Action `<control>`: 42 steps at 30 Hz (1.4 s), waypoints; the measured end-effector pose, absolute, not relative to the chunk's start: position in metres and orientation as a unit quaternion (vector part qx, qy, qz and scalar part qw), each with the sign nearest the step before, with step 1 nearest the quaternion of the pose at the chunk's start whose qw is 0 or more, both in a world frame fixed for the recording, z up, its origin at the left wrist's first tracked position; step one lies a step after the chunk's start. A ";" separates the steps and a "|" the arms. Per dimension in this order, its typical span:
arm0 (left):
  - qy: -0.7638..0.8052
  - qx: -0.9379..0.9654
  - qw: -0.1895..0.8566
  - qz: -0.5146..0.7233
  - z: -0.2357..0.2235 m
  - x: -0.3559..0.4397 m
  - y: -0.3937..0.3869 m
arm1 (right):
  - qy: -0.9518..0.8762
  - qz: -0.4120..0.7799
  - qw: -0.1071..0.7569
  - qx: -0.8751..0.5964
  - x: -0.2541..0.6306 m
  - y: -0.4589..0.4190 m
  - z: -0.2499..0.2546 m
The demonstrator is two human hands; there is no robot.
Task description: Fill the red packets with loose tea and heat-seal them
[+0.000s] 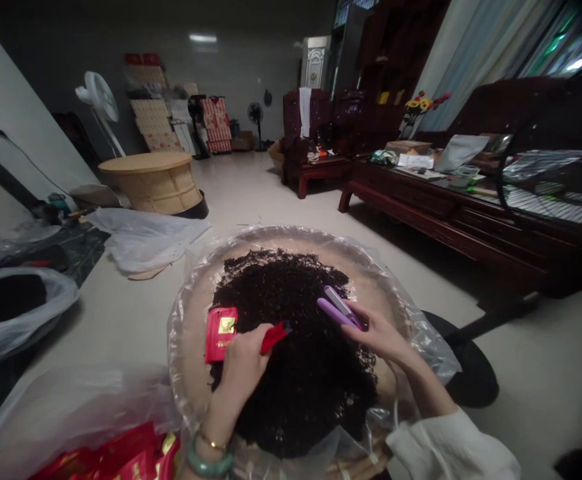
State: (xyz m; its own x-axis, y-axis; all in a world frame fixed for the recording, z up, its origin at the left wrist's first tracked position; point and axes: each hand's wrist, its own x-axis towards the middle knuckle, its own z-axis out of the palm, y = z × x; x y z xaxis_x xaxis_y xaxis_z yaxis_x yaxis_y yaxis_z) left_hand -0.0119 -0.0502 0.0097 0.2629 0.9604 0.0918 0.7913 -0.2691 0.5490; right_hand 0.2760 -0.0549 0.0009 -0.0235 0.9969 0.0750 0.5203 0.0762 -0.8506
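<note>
My left hand (pixel 243 363) is closed on a small red packet (pixel 273 337), gripped by its side and held over a heap of dark loose leaves (pixel 281 293) that looks like tea. In my right hand (pixel 378 332) is a purple flat iron (pixel 339 311), its two plates parted and pointing up and left. The iron is to the right of the packet, not touching it. Another red packet (pixel 221 333) with a gold label lies on the left side of the heap. The leaves rest in a wide round basket (pixel 191 360) lined with clear plastic.
At bottom left, several red packets (pixel 135 453) fill a clear plastic bag (pixel 85 400). A plastic-lined tub (pixel 61 293) of dark contents stands left. A dark fan base (pixel 475 373) is close on the right, near a long wooden table (pixel 435 227). A round wicker stool (pixel 155 183) stands ahead.
</note>
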 end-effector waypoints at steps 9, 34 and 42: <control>0.516 0.856 -0.005 -0.021 0.055 -0.014 -0.026 | -0.634 0.334 0.340 -0.609 0.275 -0.061 0.003; 0.451 0.540 0.517 0.487 -0.021 0.015 -0.057 | -0.701 0.336 0.360 -0.517 0.257 -0.080 0.014; 0.439 0.613 0.458 0.471 -0.026 0.009 -0.059 | -0.728 0.330 0.341 -0.494 0.257 -0.084 0.019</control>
State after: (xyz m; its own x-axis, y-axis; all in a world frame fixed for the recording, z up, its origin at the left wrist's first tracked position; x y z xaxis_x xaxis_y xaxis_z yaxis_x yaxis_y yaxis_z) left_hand 0.0091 -0.0587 -0.0259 0.1713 0.9695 0.1754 0.1083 -0.1955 0.9747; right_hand 0.2574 -0.0835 0.0194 -0.2791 0.9450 0.1706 0.4943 0.2937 -0.8182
